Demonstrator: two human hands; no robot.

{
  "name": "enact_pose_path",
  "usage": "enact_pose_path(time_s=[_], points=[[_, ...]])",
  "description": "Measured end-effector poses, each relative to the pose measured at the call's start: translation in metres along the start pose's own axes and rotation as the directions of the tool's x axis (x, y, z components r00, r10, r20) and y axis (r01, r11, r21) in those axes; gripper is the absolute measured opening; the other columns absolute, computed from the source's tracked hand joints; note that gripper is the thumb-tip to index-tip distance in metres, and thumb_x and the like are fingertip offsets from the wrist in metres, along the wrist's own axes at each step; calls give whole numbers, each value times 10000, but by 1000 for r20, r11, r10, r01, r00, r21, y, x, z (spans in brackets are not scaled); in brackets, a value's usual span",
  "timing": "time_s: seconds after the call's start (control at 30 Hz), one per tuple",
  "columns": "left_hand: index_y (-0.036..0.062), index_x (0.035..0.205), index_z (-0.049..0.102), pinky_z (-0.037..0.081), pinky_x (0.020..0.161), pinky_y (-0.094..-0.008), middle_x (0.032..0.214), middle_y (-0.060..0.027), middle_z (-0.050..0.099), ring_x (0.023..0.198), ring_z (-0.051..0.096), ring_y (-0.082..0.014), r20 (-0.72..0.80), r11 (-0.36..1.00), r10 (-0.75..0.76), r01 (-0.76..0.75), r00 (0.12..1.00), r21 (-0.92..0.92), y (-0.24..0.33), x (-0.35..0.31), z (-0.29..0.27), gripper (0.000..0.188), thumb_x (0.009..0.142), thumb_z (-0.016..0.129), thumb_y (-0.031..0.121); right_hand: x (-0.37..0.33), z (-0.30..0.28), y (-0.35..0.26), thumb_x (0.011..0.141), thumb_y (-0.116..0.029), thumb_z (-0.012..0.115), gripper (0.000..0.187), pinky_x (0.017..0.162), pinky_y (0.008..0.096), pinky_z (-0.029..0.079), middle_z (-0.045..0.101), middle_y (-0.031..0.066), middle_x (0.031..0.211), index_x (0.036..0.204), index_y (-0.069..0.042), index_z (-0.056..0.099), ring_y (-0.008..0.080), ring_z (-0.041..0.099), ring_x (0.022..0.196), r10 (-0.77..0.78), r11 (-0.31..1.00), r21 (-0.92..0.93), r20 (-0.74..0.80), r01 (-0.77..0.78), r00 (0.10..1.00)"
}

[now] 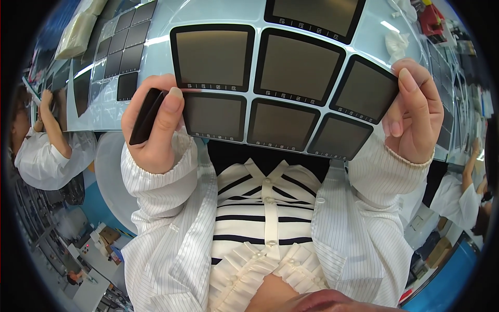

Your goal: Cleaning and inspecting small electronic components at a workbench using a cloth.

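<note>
Several flat dark panels with black borders and a row of small white marks along the near edge lie in rows before me. My left hand [156, 122] is closed round a thin black pad [146, 117], held between thumb and fingers. Its thumb tip is beside the left edges of the upper left panel [213, 57] and the lower left panel [215, 117]. My right hand [416, 109] has thumb and forefinger pinched at the outer corner of the right-hand panel [364, 89]; its other fingers are curled. Whether that panel is raised off the table, I cannot tell.
The panels lie on a shiny pale blue table [156, 57]. More dark panels [123, 57] stand in rows at the left, near a pale wrapped stack [78, 34]. A crumpled white tissue [396, 44] lies at the far right. People in white work on both sides.
</note>
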State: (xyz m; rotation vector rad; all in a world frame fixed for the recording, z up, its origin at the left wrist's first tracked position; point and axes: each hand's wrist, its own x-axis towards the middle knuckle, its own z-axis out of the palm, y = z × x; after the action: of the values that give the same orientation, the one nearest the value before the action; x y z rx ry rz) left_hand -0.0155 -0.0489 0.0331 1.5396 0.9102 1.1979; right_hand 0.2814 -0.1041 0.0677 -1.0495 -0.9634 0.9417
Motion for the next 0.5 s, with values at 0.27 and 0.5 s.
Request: enact_pose_path(time_s=[0.27,0.5], points=[[-20,967,592,329,544,-192,696,-12,574,586,453,-62,11,998,-45,44,999,35,8,-1,7,245,877,621,207,-3,-11,6,870,-58,562,189,372,161,318,613,64,633,987,85,602,53,431,373,-8,999,39,50,6,999],[-22,953,592,344,557,-199,693,-16,575,596,465,-70,31,997,-45,43,998,64,7,-3,5,243,877,620,208,-5,-9,6,867,-54,565,191,375,166,338,648,103,754,992,87,600,54,444,385,20,999,36,-10,-20,1000]])
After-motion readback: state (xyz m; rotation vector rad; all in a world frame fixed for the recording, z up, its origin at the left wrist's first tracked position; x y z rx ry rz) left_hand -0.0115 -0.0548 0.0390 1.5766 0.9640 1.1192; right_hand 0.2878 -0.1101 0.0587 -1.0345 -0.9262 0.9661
